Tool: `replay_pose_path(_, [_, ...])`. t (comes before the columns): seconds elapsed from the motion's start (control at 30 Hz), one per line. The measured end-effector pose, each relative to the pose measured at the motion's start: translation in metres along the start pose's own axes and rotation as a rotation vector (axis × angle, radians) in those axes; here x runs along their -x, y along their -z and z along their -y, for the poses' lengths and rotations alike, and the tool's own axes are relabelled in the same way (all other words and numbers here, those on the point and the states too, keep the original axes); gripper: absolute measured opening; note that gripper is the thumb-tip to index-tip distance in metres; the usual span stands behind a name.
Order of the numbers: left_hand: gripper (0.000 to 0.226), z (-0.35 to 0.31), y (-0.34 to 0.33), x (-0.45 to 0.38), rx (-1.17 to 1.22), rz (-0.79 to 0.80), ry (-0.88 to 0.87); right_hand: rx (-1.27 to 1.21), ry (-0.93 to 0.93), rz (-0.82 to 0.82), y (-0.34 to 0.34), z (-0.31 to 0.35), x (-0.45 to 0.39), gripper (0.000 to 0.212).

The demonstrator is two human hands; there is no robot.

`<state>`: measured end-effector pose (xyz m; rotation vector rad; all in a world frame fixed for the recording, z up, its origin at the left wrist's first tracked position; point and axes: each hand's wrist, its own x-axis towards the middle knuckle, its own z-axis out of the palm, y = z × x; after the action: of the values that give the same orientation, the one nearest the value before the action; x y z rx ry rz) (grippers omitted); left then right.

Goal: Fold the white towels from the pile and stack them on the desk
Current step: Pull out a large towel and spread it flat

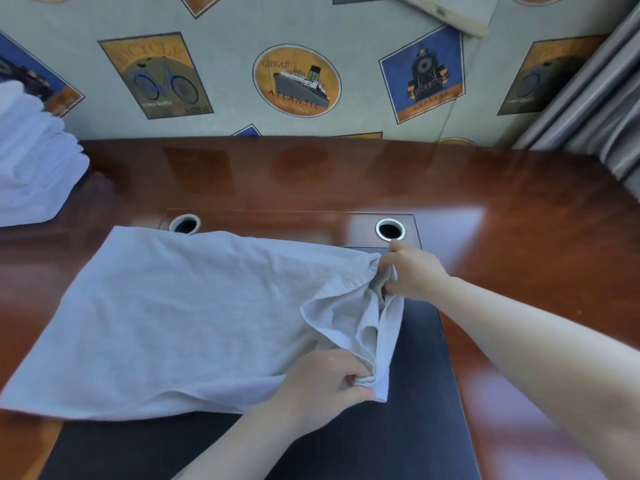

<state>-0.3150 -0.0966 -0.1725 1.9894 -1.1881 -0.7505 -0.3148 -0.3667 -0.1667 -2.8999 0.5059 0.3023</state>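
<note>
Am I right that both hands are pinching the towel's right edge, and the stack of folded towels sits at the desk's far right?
Not quite. The head view shows the left hand and right hand both pinching the right edge of the towel, but the stack of folded towels sits at the far left of the desk, not the far right.

White towel (180,306) spread flat on desk (346,181) — right edge bunched.
</note>
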Motion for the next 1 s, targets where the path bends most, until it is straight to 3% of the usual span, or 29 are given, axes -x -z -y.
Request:
replay_pose_path(0.17, [0.017,0.001,0.001,-0.001,0.044,-0.014,-0.01,-0.037,-0.052,-0.143,-0.01,-0.002,-0.017,0.014])
replay_pose_path(0.4, [0.031,0.008,0.006,0.001,0.022,-0.021,0.087,-0.101,-0.069,-0.061,-0.004,-0.007,-0.025,0.019])
replay_pose_path(0.6, [0.029,0.009,0.009,-0.001,0.034,-0.059,0.13,-0.326,-0.265,-0.031,0.0,0.002,-0.031,0.012])
replay_pose_path(0.77, [0.018,0.013,0.017,-0.003,0.117,-0.153,0.171,-0.335,-0.11,-0.003,-0.008,-0.004,-0.025,0.018])
replay_pose_path(0.9, [0.014,0.014,0.017,0.0,0.127,-0.14,0.174,-0.334,-0.128,-0.106,-0.01,-0.009,-0.03,0.022])
replay_pose_path(1.0, [0.013,0.015,0.017,0.004,0.165,-0.153,0.182,-0.212,-0.095,-0.081,-0.012,-0.006,-0.034,0.037])
